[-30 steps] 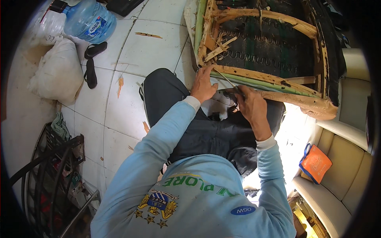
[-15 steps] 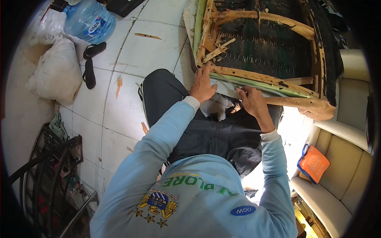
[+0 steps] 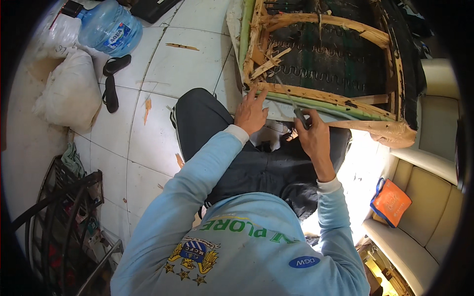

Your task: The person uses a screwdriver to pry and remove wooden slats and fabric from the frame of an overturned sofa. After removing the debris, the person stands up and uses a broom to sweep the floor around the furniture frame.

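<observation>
On the wooden frame (image 3: 321,93), two hands: left hand (image 3: 251,112), right hand (image 3: 311,135).

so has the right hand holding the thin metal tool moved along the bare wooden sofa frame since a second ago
Yes, slightly. The right hand with the thin metal tool has shifted a little up toward the wooden frame rail; the left hand rests at the rail's left end.

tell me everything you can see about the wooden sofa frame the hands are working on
The stripped wooden sofa frame lies on the white tiled floor in front of the person's knees. Its pale rails look rough and splintered, with loose slivers at the left corner. Dark webbing and zigzag springs fill the opening. Green and white padding runs along the near and left edges. The left hand rests on the near rail; the right hand holds a slim dark-handled tool against it.
</observation>
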The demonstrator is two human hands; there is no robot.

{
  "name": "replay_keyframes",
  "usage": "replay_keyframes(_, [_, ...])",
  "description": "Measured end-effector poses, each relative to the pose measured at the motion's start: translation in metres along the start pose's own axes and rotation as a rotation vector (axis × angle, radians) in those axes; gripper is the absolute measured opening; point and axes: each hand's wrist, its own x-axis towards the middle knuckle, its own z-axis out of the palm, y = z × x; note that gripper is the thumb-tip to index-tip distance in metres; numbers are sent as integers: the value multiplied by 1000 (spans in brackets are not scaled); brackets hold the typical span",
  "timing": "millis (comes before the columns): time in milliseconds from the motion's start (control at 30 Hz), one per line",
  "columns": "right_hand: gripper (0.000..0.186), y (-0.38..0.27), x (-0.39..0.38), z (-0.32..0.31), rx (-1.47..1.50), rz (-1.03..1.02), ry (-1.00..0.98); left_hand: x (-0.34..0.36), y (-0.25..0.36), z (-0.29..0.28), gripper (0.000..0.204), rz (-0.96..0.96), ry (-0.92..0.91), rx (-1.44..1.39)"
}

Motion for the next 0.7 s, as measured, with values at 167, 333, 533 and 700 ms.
replay_keyframes(167, [29, 1, -26, 2, -132, -18, 58, -3, 13, -10, 61, -12, -85, 57])
replay_keyframes(333, [35, 2, -43, 15, -126, -162, 108, -2, 12, -9, 63, -50, -178, 115])
replay_keyframes(533, [37, 3, -46, 29, -65, -182, 106, -5, 10, -3, 68, -41, -140, 87])
replay_keyframes(700, [37, 2, -48, 32, -42, -202, 97, -5, 10, -2, 69, -49, -134, 79])
